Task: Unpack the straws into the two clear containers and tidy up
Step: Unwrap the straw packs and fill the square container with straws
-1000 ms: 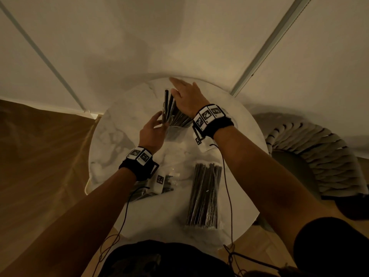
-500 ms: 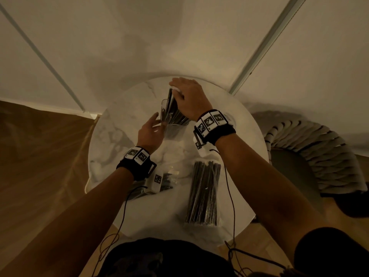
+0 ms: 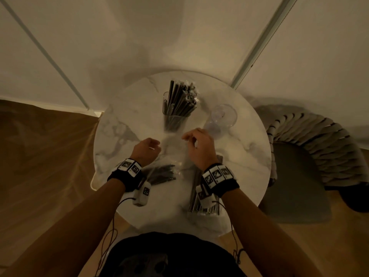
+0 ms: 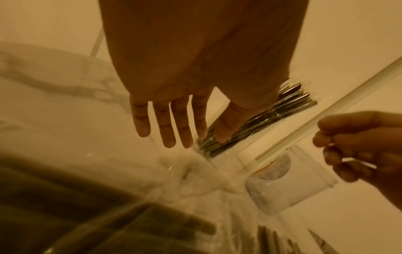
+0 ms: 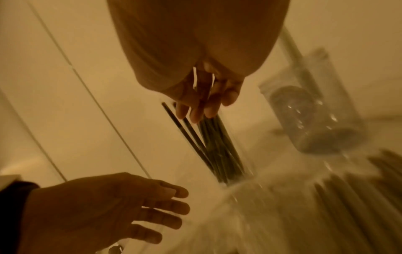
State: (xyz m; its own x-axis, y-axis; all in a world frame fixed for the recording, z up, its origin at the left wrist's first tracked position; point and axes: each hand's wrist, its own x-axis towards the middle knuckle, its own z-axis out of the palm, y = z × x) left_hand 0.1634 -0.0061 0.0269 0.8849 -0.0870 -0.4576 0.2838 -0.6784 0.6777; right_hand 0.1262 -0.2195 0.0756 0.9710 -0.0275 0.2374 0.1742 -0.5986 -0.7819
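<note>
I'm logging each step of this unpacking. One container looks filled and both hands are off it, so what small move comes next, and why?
Probably the right hand reaches down for the packed straw bundle beneath its wrist. The first container already holds straws, the second container looks empty, and neither that hand nor the left hand holds anything.

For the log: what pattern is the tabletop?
White marble with grey veining; the tabletop shows best in the head view.
</note>
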